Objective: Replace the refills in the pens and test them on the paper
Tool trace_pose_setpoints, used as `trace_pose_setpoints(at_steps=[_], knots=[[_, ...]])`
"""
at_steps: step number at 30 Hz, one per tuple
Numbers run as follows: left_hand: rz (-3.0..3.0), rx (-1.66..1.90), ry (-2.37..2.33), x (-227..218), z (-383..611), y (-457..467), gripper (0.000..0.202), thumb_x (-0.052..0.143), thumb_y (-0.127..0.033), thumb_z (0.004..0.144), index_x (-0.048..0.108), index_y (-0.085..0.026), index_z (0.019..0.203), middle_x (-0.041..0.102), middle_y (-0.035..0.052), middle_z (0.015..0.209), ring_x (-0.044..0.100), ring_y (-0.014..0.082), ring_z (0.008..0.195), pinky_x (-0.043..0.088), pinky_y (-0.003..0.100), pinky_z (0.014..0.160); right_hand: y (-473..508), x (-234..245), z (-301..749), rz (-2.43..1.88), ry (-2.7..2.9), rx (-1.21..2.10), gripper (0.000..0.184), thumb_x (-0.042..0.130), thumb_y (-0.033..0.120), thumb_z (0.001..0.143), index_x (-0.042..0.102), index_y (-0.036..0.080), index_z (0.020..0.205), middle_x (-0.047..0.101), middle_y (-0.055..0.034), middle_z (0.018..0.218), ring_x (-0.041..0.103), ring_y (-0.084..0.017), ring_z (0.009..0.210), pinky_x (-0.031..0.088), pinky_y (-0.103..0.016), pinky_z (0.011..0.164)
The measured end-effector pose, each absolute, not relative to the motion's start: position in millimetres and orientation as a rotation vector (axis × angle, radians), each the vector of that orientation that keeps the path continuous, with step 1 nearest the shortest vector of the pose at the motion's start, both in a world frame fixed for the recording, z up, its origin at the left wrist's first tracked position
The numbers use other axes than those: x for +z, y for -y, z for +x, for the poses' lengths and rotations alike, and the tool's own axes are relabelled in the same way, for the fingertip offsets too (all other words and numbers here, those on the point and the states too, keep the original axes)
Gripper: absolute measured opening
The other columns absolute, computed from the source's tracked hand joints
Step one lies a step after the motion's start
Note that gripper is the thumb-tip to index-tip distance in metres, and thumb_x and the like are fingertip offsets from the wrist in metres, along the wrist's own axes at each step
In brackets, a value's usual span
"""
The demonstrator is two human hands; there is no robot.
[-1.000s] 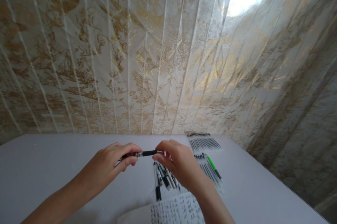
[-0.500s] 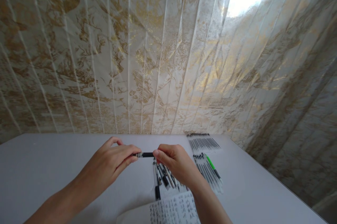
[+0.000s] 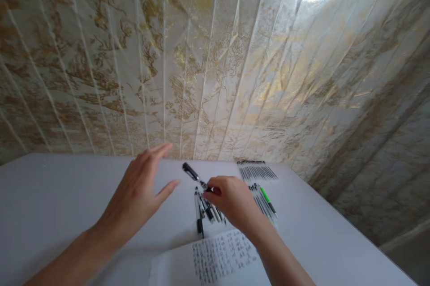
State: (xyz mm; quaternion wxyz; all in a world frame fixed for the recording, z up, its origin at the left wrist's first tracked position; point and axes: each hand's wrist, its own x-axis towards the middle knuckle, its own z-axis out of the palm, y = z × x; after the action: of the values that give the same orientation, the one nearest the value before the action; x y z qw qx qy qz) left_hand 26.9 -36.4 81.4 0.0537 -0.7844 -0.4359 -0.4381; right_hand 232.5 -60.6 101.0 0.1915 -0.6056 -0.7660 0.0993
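Observation:
A capped black pen [image 3: 191, 171] slants up and to the left out of my right hand [image 3: 231, 198], whose thumb and fingers are closed round its lower end. To the left of it, my left hand [image 3: 143, 178] is raised with thumb and fingers spread, holding nothing and apart from the pen. Just below my right hand, a loose pile of pens [image 3: 199, 214], black, clear and white, lies on the table; my right hand partly covers it.
Close to me lies an open notebook [image 3: 221, 259] with handwriting. Right of my right hand is a row of pens or refills [image 3: 264, 203] with a green pen [image 3: 268, 199]. Another neat row of thin refills [image 3: 257, 170] lies farther back on the white table [image 3: 83, 196], before a patterned curtain [image 3: 188, 75].
My left hand has let go of the pen and opened, moving up. The pen, level between both hands before, now tilts up in my right hand alone. The view has tipped down slightly.

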Motion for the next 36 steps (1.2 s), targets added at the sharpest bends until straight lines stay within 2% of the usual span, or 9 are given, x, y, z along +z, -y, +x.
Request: trace_pose_setpoints(at_steps=[3, 6, 9, 12, 16, 19, 22, 31, 36], knots=[[-2.417, -1.478, 1.507, 63.3, 32.1, 34.5, 0.031, 0.047, -0.03, 0.088, 0.045, -0.024, 0.118, 0.056, 0.0043, 0.113, 0.054, 0.0206, 0.099, 0.043, 0.036, 0.09, 88.3, 87.2, 244.4, -1.647, 1.868, 0.633, 0.006, 0.059, 0.021, 0.076, 0.064, 0.02, 0.073, 0.057, 0.0021, 0.061, 0.048, -0.012, 0.057, 0.032, -0.022, 0.054], [-2.757, -1.338, 1.519, 31.1, 40.9, 41.5, 0.016, 0.044, -0.027, 0.088, 0.053, -0.024, 0.101, 0.059, 0.003, 0.102, 0.055, 0.0187, 0.09, 0.046, 0.033, 0.084, 116.0, 53.2, 241.5, -1.549, 1.695, 0.858, 0.003, 0.058, 0.017, 0.07, 0.058, 0.019, 0.071, 0.057, 0.0024, 0.065, 0.047, -0.011, 0.058, 0.035, -0.021, 0.055], [-3.032, -1.16, 1.476, 3.3, 45.4, 54.8, 0.012, 0.044, -0.026, 0.089, 0.055, -0.023, 0.091, 0.061, 0.0031, 0.095, 0.055, 0.0189, 0.088, 0.046, 0.032, 0.081, 129.1, 12.2, 234.5, -1.481, 1.543, 1.053, 0.009, 0.057, 0.016, 0.064, 0.055, 0.018, 0.073, 0.051, 0.005, 0.056, 0.042, -0.009, 0.05, 0.032, -0.021, 0.05], [-3.107, -1.03, 1.479, -10.2, 43.2, 64.5, 0.012, 0.044, -0.023, 0.088, 0.055, -0.022, 0.083, 0.06, 0.0022, 0.087, 0.054, 0.019, 0.086, 0.045, 0.031, 0.078, 129.2, -21.2, 233.2, -1.446, 1.421, 1.161, 0.011, 0.054, 0.016, 0.062, 0.057, 0.017, 0.072, 0.053, 0.0033, 0.057, 0.043, -0.01, 0.05, 0.032, -0.021, 0.05], [-3.096, -0.892, 1.526, -13.8, 40.4, 68.1, 0.007, 0.052, -0.016, 0.08, 0.054, -0.022, 0.077, 0.059, 0.0005, 0.084, 0.053, 0.0192, 0.085, 0.041, 0.032, 0.08, 129.4, -43.8, 235.1, -1.501, 1.421, 1.119, 0.007, 0.055, 0.016, 0.059, 0.052, 0.019, 0.065, 0.049, 0.0045, 0.052, 0.036, -0.008, 0.045, 0.028, -0.022, 0.045], [-3.099, -0.861, 1.504, -13.3, 41.1, 68.3, 0.008, 0.053, -0.014, 0.079, 0.055, -0.022, 0.077, 0.059, 0.0004, 0.085, 0.051, 0.0193, 0.085, 0.04, 0.032, 0.079, 134.8, -46.9, 233.3, -1.555, 1.464, 0.994, 0.013, 0.056, 0.015, 0.059, 0.044, 0.021, 0.059, 0.04, 0.006, 0.046, 0.033, -0.009, 0.041, 0.028, -0.024, 0.042], [-3.115, -0.877, 1.488, -12.9, 41.5, 68.2, 0.009, 0.052, -0.013, 0.079, 0.055, -0.021, 0.078, 0.059, 0.0008, 0.085, 0.051, 0.0193, 0.084, 0.039, 0.032, 0.077, 139.1, -47.0, 230.9, -1.561, 1.485, 0.959, 0.017, 0.054, 0.015, 0.058, 0.039, 0.022, 0.055, 0.038, 0.0047, 0.045, 0.031, -0.01, 0.04, 0.028, -0.026, 0.04], [-3.126, -0.864, 1.509, -18.0, 41.2, 64.8, 0.01, 0.052, -0.011, 0.079, 0.053, -0.021, 0.077, 0.058, 0.0007, 0.085, 0.05, 0.0193, 0.084, 0.038, 0.032, 0.076, 138.9, -64.3, 230.4, -1.547, 1.541, 0.73, 0.011, 0.05, 0.018, 0.062, 0.043, 0.021, 0.054, 0.038, 0.0049, 0.044, 0.028, -0.008, 0.04, 0.026, -0.025, 0.038], [-3.129, -0.867, 1.471, -22.8, 39.7, 63.6, 0.011, 0.05, -0.01, 0.079, 0.052, -0.021, 0.077, 0.058, 0.0008, 0.085, 0.05, 0.0194, 0.084, 0.038, 0.032, 0.075, 139.6, -60.9, 228.7, -1.552, 1.526, 0.76, 0.01, 0.05, 0.019, 0.061, 0.043, 0.021, 0.054, 0.036, 0.0058, 0.043, 0.028, -0.008, 0.04, 0.025, -0.024, 0.039]])
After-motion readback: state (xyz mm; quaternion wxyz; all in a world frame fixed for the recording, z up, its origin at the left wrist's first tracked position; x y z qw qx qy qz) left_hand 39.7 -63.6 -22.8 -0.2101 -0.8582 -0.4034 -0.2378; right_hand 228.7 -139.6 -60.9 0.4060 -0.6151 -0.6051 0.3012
